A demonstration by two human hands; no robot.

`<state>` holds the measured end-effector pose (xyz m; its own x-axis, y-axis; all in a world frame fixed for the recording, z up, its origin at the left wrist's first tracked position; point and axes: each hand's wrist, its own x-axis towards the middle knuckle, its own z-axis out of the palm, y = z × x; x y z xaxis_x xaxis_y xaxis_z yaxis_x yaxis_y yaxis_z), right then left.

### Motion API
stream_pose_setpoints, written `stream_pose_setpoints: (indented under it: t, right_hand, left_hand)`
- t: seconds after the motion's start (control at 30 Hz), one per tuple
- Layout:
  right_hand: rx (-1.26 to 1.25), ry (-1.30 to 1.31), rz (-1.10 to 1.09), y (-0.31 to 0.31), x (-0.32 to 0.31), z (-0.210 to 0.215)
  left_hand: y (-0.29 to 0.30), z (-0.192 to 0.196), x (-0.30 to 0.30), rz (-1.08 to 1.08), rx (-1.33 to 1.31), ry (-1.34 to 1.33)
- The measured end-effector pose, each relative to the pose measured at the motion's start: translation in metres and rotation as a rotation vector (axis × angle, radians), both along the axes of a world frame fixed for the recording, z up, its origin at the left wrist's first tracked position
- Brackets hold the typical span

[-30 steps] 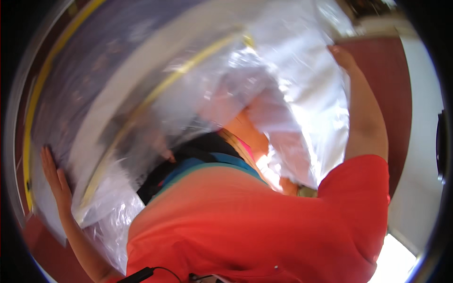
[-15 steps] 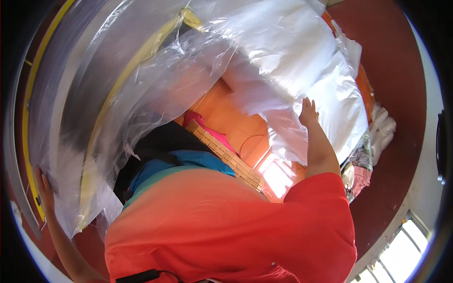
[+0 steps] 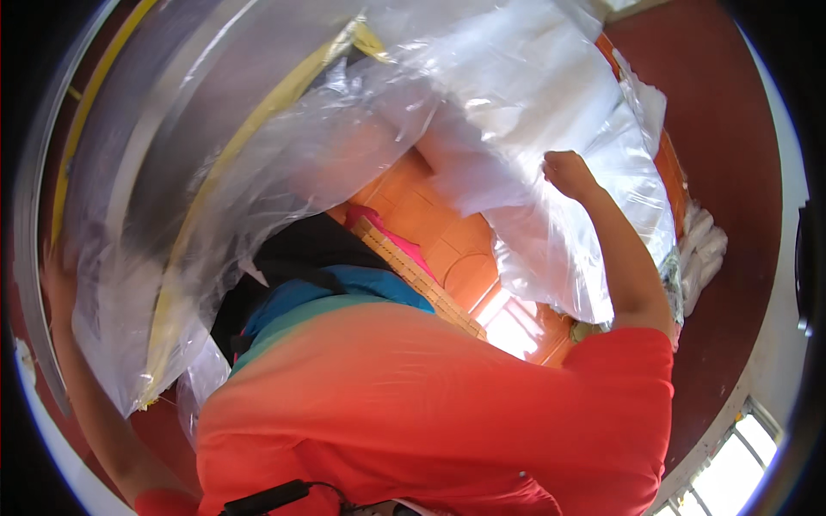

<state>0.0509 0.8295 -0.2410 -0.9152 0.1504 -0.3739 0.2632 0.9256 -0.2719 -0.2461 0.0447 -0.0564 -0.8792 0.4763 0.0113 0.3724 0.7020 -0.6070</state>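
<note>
A large, wrinkled clear plastic sheet [image 3: 551, 112] spreads over the far and right side of the scene. My right hand [image 3: 570, 175] is closed on a fold of it, with the fingers curled in. At the far left my left hand [image 3: 60, 279] is smeared by motion, so its fingers cannot be made out. It is beside the edge of more clear plastic film [image 3: 120, 301], which lies over a dark, rounded shape with a yellow strip [image 3: 232, 146].
Orange floorboards [image 3: 447, 232] show between the plastic and my body. A beaded mat strip [image 3: 422, 279] and pink cloth [image 3: 400, 241] lie there. White plastic bundles [image 3: 701, 249] stand at the right by a dark red surface [image 3: 731, 129]. A barred window [image 3: 731, 469] is at lower right.
My right hand has gone from spread fingers to a closed grip on the plastic and moved slightly up. My left hand has shifted up and left along the film's edge.
</note>
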Motion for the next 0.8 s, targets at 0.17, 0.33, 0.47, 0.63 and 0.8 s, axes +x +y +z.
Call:
stream_pose_setpoints:
  t: [0.17,0.33,0.47,0.63,0.8]
  right_hand:
    - [-0.316,0.219,0.323,-0.159,-0.096,0.142]
    - [-0.706,0.484,0.464,-0.271,-0.164,0.275]
    - [-0.573,0.868,0.079,-0.240,-0.241,0.328]
    - [-0.424,0.502,0.319,-0.246,-0.284,0.275]
    - [-0.666,0.191,0.557,-0.365,-0.307,0.245]
  left_hand:
    - [0.261,0.003,0.047,-0.379,0.940,-0.555]
    - [0.361,-0.008,0.119,-0.416,1.445,-1.772]
    - [0.282,-0.002,0.145,-0.704,0.987,-1.297]
    - [0.013,-0.012,0.170,0.193,1.205,-0.785]
    - [-0.184,0.083,0.234,0.581,1.797,0.221]
